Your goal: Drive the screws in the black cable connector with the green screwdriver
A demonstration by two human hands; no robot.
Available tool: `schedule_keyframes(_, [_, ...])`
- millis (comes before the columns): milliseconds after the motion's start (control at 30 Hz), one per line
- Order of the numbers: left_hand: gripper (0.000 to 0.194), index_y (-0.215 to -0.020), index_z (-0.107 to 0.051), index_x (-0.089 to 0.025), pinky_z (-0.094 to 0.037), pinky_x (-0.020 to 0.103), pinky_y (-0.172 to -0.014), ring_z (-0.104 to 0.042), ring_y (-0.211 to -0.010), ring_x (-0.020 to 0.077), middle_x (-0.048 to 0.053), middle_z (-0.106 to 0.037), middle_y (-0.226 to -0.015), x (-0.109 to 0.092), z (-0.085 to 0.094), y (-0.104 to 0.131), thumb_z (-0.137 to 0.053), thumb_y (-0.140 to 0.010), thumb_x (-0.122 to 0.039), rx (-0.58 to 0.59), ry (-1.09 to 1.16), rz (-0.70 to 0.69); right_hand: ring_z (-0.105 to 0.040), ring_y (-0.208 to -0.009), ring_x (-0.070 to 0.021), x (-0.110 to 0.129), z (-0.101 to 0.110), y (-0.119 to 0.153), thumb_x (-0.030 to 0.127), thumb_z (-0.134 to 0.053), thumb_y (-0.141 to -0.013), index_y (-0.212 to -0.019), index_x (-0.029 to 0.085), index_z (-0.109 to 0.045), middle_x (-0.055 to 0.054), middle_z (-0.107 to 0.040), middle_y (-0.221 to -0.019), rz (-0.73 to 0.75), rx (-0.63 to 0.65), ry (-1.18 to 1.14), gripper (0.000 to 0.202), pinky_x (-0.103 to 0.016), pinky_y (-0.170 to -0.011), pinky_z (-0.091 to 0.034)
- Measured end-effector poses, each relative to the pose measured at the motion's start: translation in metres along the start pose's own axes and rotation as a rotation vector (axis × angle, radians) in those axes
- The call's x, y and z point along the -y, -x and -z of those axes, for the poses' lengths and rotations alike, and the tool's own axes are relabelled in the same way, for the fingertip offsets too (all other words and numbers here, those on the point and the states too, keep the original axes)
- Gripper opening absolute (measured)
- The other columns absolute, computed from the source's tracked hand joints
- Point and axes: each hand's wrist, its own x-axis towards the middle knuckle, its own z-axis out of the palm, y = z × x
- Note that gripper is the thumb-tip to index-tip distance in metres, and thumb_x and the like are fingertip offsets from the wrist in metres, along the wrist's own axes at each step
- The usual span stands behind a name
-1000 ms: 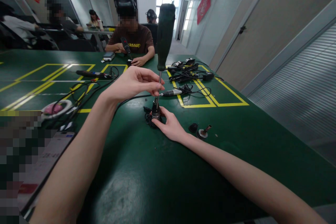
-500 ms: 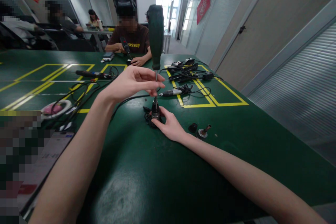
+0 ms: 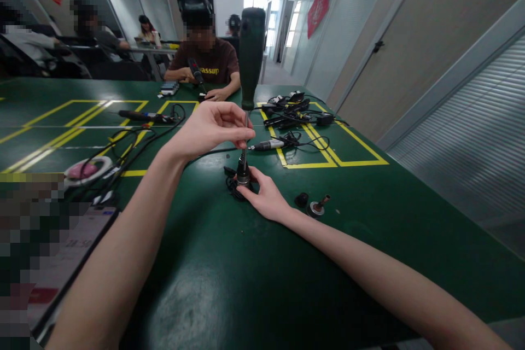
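My left hand (image 3: 223, 124) pinches the thin metal shaft of a screwdriver (image 3: 251, 57), whose big dark green handle points up above my fingers. The screwdriver stands nearly upright, its lower end at the top of a small black part with a metal ring (image 3: 243, 175); the tip itself is too small to make out. Around that part's lower end my right hand (image 3: 264, 194) is closed, thumb in front. A coiled black cord (image 3: 232, 186) lies right behind and beside it. To the right of my right hand are a black cap (image 3: 302, 199) and a round metal piece with a brownish stem (image 3: 317, 208).
Beyond my hands lie a grey-and-black pen-like tool (image 3: 266, 145) and a heap of black cables (image 3: 289, 112). On the left are a dark handheld tool (image 3: 143, 116), loose cords and a white ring-shaped roll (image 3: 88, 170). A co-worker (image 3: 205, 60) sits across the green table (image 3: 287, 273).
The screwdriver handle has tipped slightly to the right, and my left fingers have shifted a little on the shaft. My right hand and the part it grips stay put.
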Motion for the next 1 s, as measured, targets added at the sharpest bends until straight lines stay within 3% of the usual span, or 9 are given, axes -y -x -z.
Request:
schedule_keyframes(233, [0.036, -0.104, -0.082, -0.010, -0.068, 0.034, -0.078, -0.080, -0.081, 0.0218, 0.015, -0.084, -0.100, -0.0054, 0.0046, 0.0033, -0.088, -0.083, -0.038, 0.030, 0.014, 0.007, -0.071, -0.105, -0.0249, 0.0001, 0.0004, -0.0002, 0.034, -0.065, -0.089, -0.118, 0.018, -0.066, -0.009, -0.078, -0.113, 0.002, 0.001, -0.003, 0.034, -0.040, -0.098, -0.053])
schedule_keyframes(567, [0.035, -0.086, -0.071, -0.013, -0.066, 0.029, -0.069, -0.077, -0.068, 0.0175, 0.004, -0.077, -0.074, -0.0004, 0.0009, -0.0007, -0.095, -0.075, -0.037, -0.054, -0.018, -0.031, -0.071, -0.106, -0.0250, -0.0004, 0.0015, 0.0000, 0.033, -0.065, -0.089, -0.119, 0.018, -0.066, -0.009, -0.077, -0.114, 0.002, 0.002, 0.009, 0.033, -0.040, -0.100, -0.053])
schedule_keyframes(833, [0.034, -0.092, -0.079, -0.012, -0.067, 0.031, -0.075, -0.079, -0.076, 0.0195, 0.009, -0.082, -0.085, -0.0071, 0.0035, 0.0014, -0.091, -0.079, -0.041, 0.006, 0.001, -0.009, -0.072, -0.106, -0.0252, -0.0019, 0.0002, -0.0003, 0.032, -0.067, -0.089, -0.119, 0.018, -0.067, -0.008, -0.078, -0.113, 0.004, -0.005, 0.005, 0.033, -0.041, -0.100, -0.054])
schedule_keyframes(1000, [0.037, -0.087, -0.079, -0.011, -0.068, 0.031, -0.075, -0.079, -0.075, 0.0200, 0.008, -0.081, -0.080, -0.0061, 0.0030, 0.0008, -0.094, -0.075, -0.043, -0.040, -0.013, -0.013, -0.072, -0.105, -0.0250, -0.0006, 0.0005, 0.0000, 0.032, -0.067, -0.089, -0.120, 0.018, -0.067, -0.008, -0.078, -0.113, 0.007, 0.000, -0.001, 0.035, -0.040, -0.099, -0.054])
